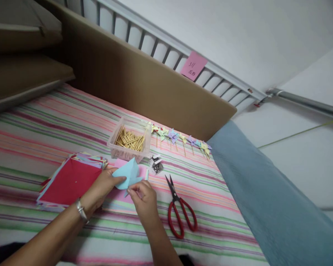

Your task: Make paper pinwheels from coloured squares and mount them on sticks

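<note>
A folded light-blue paper (pixel 130 173) is held between both hands above a pink sheet (pixel 119 201) on the striped cloth. My left hand (pixel 104 186) pinches its left side with the thumb on top. Fingertips of my right hand (pixel 144 197) are closed on a lower flap of the same paper. A silver bracelet sits on my left wrist. To the left lies a stack of coloured paper squares (pixel 70 181) with a red one on top.
A clear plastic box of wooden sticks (pixel 130 140) stands behind the hands. Several finished paper pinwheels (pixel 180 138) lie in a row beyond it. Red-handled scissors (pixel 180 210) lie to the right, a small packet of pins (pixel 157 166) nearby. Cardboard wall behind, blue cloth at right.
</note>
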Tool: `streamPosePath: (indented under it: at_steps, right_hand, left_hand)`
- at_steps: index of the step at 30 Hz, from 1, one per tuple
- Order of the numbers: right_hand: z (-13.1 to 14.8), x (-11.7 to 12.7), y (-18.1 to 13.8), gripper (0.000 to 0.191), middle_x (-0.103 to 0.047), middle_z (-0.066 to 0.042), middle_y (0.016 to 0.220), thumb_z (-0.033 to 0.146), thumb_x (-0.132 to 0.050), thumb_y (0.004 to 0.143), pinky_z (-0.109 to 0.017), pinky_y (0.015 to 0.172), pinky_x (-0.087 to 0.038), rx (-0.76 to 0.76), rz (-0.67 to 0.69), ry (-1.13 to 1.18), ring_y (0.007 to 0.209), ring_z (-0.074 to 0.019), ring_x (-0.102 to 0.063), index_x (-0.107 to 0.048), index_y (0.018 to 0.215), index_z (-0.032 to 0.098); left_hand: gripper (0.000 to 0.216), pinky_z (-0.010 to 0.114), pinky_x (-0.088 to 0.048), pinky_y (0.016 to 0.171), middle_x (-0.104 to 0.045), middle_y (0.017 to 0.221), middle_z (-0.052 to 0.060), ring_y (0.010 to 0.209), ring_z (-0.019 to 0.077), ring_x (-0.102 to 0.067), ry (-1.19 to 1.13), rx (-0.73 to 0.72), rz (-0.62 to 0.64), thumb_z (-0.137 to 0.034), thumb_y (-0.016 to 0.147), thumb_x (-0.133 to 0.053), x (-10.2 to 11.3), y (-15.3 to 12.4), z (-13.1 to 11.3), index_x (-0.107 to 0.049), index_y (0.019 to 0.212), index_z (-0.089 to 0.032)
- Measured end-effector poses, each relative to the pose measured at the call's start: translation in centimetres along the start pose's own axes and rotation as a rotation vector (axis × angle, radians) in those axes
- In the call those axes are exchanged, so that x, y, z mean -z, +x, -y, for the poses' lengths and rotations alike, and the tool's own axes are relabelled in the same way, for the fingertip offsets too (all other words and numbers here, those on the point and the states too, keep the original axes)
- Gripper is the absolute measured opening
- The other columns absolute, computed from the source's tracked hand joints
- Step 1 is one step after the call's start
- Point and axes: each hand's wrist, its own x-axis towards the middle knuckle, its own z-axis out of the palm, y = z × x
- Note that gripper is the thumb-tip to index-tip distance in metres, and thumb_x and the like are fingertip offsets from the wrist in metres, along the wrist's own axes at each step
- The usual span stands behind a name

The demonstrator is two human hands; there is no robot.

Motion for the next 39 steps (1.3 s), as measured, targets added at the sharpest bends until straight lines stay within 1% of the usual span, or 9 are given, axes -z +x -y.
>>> streamPosePath:
  at_steps: [4,7,15,23,31,33,35,37,39]
  right_hand:
    - [-0.3,-0.1,0.3,0.005,-0.056,0.003,0.063,0.016,-0.064,0.072,-0.023,0.058,-0.040,-0.224,-0.033,0.139,0.060,-0.0120,-0.050,-0.062,0.066,0.017]
    - [-0.5,-0.2,0.4,0.006,-0.055,0.003,0.062,0.021,-0.063,0.071,-0.023,0.055,-0.039,-0.296,-0.040,0.199,0.057,-0.0114,-0.048,-0.061,0.067,0.016]
    - [-0.7,-0.5,0.5,0.008,-0.055,0.003,0.059,0.023,-0.064,0.068,-0.023,0.057,-0.039,-0.369,-0.062,0.245,0.057,-0.0123,-0.049,-0.059,0.065,0.017]
    - [-0.4,-0.7,0.7,0.009,-0.056,0.003,0.060,0.023,-0.063,0.065,-0.024,0.057,-0.040,-0.419,-0.085,0.276,0.057,-0.0126,-0.050,-0.057,0.064,0.017]
    - [-0.7,-1.4,0.4,0.010,-0.054,0.004,0.056,0.025,-0.062,0.068,-0.023,0.054,-0.040,-0.409,-0.047,0.208,0.054,-0.0127,-0.050,-0.057,0.063,0.018]
    - [-0.8,-1.2,0.4,0.008,-0.056,0.003,0.060,0.025,-0.062,0.069,-0.024,0.056,-0.042,-0.384,-0.046,0.153,0.057,-0.0137,-0.053,-0.059,0.067,0.018]
    - [-0.7,-0.6,0.5,0.010,-0.062,0.000,0.071,0.024,-0.064,0.068,-0.027,0.064,-0.045,-0.333,-0.082,0.068,0.067,-0.0162,-0.057,-0.062,0.077,0.019]
    - [-0.5,0.5,0.8,0.031,-0.065,-0.004,0.094,0.022,-0.068,0.065,-0.031,0.079,-0.045,-0.274,-0.130,0.021,0.089,-0.0196,-0.059,-0.062,0.096,0.021]
    - [-0.4,1.7,1.3,0.053,-0.061,-0.006,0.111,0.020,-0.071,0.062,-0.034,0.090,-0.041,-0.270,-0.117,0.068,0.105,-0.0215,-0.055,-0.056,0.113,0.022]
  left_hand:
    - [0.017,0.021,-0.034,0.049,-0.055,0.051,-0.006,0.048,0.0116,-0.048,0.022,0.005,0.051,-0.024,0.054,-0.071,-0.4,-0.2,0.0,-0.060,0.064,-0.016]
    - [0.017,0.022,-0.036,0.050,-0.055,0.052,-0.006,0.049,0.0117,-0.049,0.041,-0.003,0.079,-0.024,0.055,-0.071,-0.5,-0.2,0.2,-0.060,0.065,-0.016]
    - [0.018,0.023,-0.041,0.056,-0.058,0.057,-0.004,0.054,0.0129,-0.053,0.034,0.006,0.131,-0.025,0.058,-0.070,-0.5,-0.4,0.4,-0.060,0.070,-0.015]
    - [0.022,0.022,-0.039,0.055,-0.058,0.059,-0.004,0.056,0.0128,-0.052,0.020,0.009,0.136,-0.028,0.057,-0.071,-0.6,-0.9,-0.2,-0.061,0.072,-0.015]
    - [0.020,0.021,-0.036,0.053,-0.053,0.056,-0.007,0.053,0.0119,-0.048,0.172,-0.056,0.082,-0.022,0.056,-0.068,-0.5,-0.4,0.7,-0.059,0.073,-0.017]
    - [0.019,0.021,-0.035,0.051,-0.052,0.054,-0.008,0.051,0.0115,-0.047,0.199,-0.052,0.068,-0.021,0.055,-0.067,-0.4,-0.3,0.7,-0.058,0.072,-0.017]
    - [0.018,0.021,-0.035,0.051,-0.053,0.053,-0.008,0.050,0.0118,-0.047,0.211,-0.041,0.064,-0.019,0.055,-0.066,-0.4,-0.3,0.7,-0.057,0.071,-0.017]
    - [0.019,0.022,-0.037,0.051,-0.054,0.054,-0.007,0.051,0.0128,-0.050,0.217,-0.021,0.081,-0.020,0.055,-0.065,-0.3,-0.4,0.5,-0.057,0.073,-0.018]
    - [0.022,0.022,-0.037,0.051,-0.055,0.054,-0.007,0.051,0.0135,-0.051,0.235,-0.007,0.111,-0.021,0.056,-0.066,-0.3,-0.4,0.5,-0.058,0.076,-0.018]
